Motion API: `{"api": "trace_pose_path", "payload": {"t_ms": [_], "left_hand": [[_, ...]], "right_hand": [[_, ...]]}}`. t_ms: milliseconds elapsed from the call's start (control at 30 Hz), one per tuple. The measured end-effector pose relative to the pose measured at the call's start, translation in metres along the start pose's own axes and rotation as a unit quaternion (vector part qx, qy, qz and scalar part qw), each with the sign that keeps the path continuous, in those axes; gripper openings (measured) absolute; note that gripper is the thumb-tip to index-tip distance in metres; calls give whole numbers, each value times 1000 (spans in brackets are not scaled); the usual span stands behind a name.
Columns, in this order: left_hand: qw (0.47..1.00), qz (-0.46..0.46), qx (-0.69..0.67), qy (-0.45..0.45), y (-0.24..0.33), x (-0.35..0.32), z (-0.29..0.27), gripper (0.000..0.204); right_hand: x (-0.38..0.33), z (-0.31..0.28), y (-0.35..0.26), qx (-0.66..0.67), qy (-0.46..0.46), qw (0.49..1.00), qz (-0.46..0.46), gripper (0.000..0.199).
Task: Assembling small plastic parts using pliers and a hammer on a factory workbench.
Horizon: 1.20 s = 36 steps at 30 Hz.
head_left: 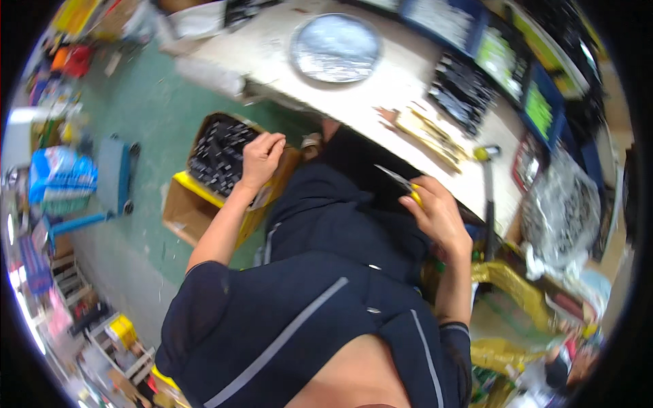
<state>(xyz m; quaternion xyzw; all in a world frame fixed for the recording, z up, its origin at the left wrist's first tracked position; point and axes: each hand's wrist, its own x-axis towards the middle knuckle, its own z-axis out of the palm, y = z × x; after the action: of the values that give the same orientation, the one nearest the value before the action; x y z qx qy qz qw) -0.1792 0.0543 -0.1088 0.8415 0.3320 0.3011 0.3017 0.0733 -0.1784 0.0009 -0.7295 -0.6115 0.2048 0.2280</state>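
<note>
Looking down, we log this:
left hand: our left hand (260,158), left of frame centre, fingers curled at the rim of the cardboard box (216,170); we cannot tell if it pinches anything.
box: open cardboard box with a yellow side, on the green floor (136,102), packed with small dark parts (216,151); sits just left of our dark-trousered legs (340,217).
right hand: our right hand (441,216), right of centre, closed around a yellow-handled tool (403,183); its thin metal tip points toward the upper left.
workbench: pale workbench (401,81) across the upper frame, edge just above the right hand.
on bench: round silver tray (335,47) at upper centre, a heap of dark parts (462,85) at upper right, loose strips (432,132) beside it.
lower right: crumpled yellow bags (510,285).
left edge: blue cart (112,173) standing on the floor.
</note>
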Motion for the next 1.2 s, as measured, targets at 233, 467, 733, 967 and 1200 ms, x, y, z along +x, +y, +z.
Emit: {"api": "trace_pose_path", "payload": {"t_ms": [233,467,733,967,1200], "left_hand": [[942,311,-105,-64,152,128,89,14],[887,391,167,-182,212,153,180,12],[925,103,-316,-185,177,176,99,22],[751,-160,-580,-275,171,116,65,30],[809,-105,-514,-264,168,95,60,26]], "right_hand": [[-6,-31,0,22,143,989,17,20],[-30,-48,13,17,188,977,102,20],[-21,-45,17,24,217,970,109,20],[15,-36,8,58,211,973,79,25],[23,-33,-5,20,178,983,49,27]]}}
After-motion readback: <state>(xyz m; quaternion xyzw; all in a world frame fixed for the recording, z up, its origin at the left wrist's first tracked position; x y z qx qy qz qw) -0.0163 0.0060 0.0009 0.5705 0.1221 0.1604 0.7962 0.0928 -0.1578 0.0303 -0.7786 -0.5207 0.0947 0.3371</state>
